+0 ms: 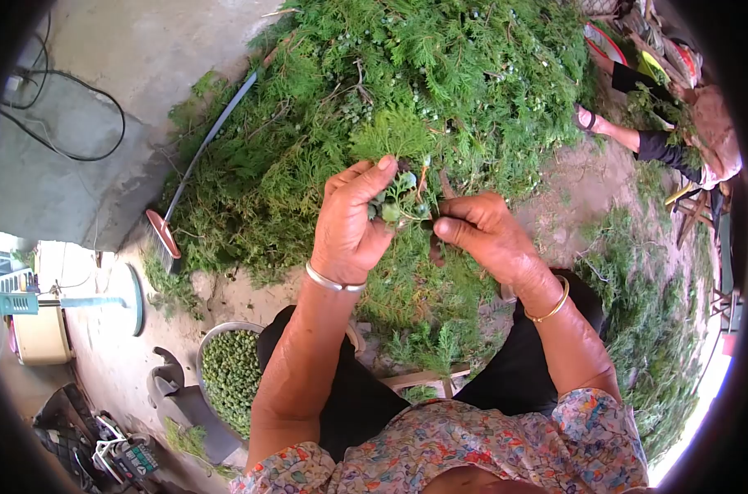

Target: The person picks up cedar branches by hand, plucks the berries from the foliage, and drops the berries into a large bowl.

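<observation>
ROOM | floor (168,37): bare concrete at upper left, dusty tan toward right edge | grey slab (53,198), floor's left side, looped black cable (124,130) on it | broom with reddish head (163,233) beside slab | teal round base (133,301), floor's left edge | wooden stool (693,216), right edge | light: glare at left edge and lower-right corner

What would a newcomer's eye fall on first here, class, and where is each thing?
Probably the great heap of green branches, filling the top centre. In front of it, in the middle, the left hand holds a small sprig, with the right hand close beside it. At lower left, a round basin full of small green cones also stands out.
</observation>
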Tool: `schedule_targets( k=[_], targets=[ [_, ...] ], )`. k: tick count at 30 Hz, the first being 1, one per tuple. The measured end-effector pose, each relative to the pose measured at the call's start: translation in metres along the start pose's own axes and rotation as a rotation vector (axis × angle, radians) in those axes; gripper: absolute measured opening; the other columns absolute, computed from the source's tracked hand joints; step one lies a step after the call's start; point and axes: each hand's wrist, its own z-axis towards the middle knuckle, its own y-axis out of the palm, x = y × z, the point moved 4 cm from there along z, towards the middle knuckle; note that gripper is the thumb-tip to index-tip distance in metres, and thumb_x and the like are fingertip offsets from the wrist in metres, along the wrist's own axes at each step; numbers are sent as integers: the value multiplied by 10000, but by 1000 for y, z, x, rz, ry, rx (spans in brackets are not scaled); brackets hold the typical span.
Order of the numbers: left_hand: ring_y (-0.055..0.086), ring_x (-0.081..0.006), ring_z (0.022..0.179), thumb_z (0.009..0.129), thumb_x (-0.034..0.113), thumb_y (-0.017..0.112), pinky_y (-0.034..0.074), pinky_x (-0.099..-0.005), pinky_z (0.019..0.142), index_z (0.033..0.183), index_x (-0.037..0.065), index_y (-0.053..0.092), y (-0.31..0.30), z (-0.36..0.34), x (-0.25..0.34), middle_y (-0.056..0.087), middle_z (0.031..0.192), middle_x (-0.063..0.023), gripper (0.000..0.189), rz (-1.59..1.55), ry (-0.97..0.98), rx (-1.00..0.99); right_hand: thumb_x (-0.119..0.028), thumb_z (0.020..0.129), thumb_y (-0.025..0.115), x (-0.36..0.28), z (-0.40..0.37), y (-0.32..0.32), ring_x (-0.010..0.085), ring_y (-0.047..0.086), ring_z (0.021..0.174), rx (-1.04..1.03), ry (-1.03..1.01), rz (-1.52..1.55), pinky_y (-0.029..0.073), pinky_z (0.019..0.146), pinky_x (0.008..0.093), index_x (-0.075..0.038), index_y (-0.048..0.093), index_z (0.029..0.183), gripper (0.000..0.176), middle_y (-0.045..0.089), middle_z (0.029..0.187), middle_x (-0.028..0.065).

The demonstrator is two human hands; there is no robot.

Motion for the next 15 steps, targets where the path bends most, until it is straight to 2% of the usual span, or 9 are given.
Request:
schedule_targets(
  k=[2,3,5,7,11,15],
  targets=[
    [602,-155,595,873,202,571,449,-265,447,861,1,600,5,-1,1,632,740,-89,203,-8,20,-5,-98,804,638,-4,-3,-5,110,511,584,146,27,-48,430,555,269,29,606,809,131,560,618,73],
    [599,-157,594,875,213,570,449,-270,457,873,-8,599,4,-2,3,633,749,-97,224,-4,14,53,-98,804,638,-2,-2,-5,110,511,584,146,30,-47,430,555,269,29,606,809,131,560,618,73],
    [596,-159,593,876,225,569,449,-274,466,886,-18,599,-2,-4,5,633,758,-104,245,-1,4,115,-48,774,661,-7,-2,-13,91,490,539,361,-177,-213,407,513,252,20,601,778,90,531,569,51],
    [543,-136,573,835,189,629,382,-279,465,779,40,588,-7,-4,6,600,710,-40,164,93,-26,119,-37,764,669,-10,-4,-15,93,487,542,369,-166,-214,402,520,250,8,598,785,87,528,579,51],
    [541,-136,588,821,205,649,368,-280,451,777,56,586,-7,-7,7,595,704,-33,168,1,-56,129,-20,774,656,-8,-5,-15,91,455,534,430,-216,-282,398,509,255,9,590,798,76,517,579,57],
    [535,-135,591,803,195,665,358,-279,449,763,66,585,-4,-9,7,593,699,-29,157,92,-56,174,-3,767,657,-8,-8,-11,91,408,517,403,-235,-332,378,478,255,5,586,796,77,484,565,68]
  ],
)
